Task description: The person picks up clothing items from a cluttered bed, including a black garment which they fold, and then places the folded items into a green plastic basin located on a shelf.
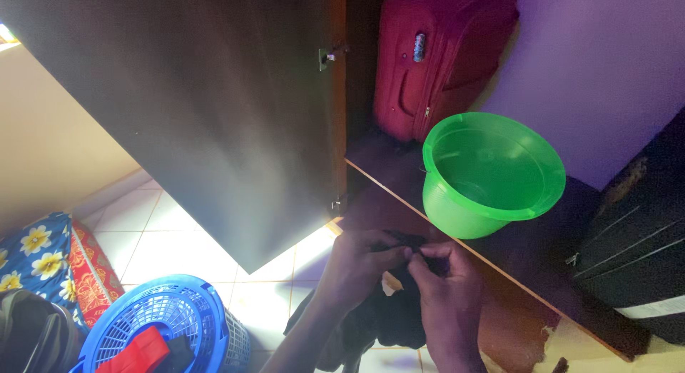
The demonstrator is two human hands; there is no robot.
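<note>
My left hand and my right hand pinch the top edge of a dark garment together, just below the front edge of a wardrobe shelf. The cloth hangs down between my forearms toward the tiled floor. A bright green plastic basin stands empty on the shelf directly above my right hand, a short gap away from it.
An open dark wardrobe door hangs to the left. A red suitcase stands at the back of the shelf, and a black bag sits right. A blue laundry basket with red cloth and a floral cushion lie on the floor.
</note>
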